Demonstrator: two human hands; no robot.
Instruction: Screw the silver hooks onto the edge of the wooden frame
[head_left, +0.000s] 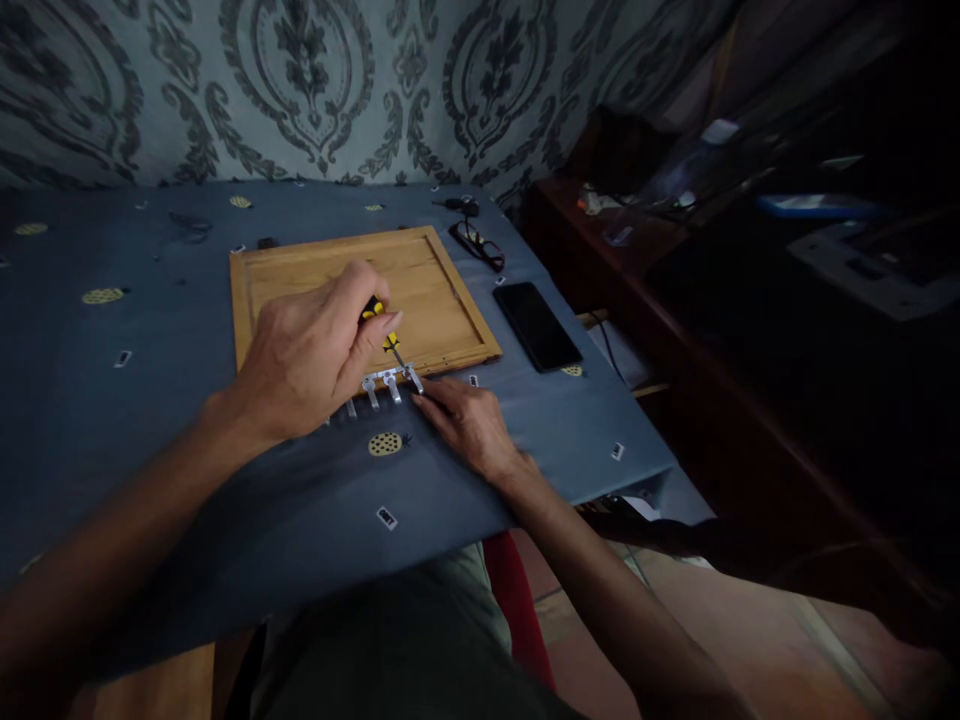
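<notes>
The hook rack [390, 380] lies at the wooden panel's [435, 290] near edge; left hand [315, 355] clenched on the screwdriver [382, 325], right hand [469, 420] pressing flat, grasping nothing. Best keep the screwdriver upright.

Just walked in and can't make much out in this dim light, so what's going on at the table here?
A person sits at a table covered with a blue cloth. The left hand grips a yellow-and-black screwdriver, its tip down at a small metal bracket on the near edge of a wooden panel. The right hand lies flat on the cloth, fingertips touching the bracket. A dark phone and a pair of glasses lie right of the panel.
</notes>
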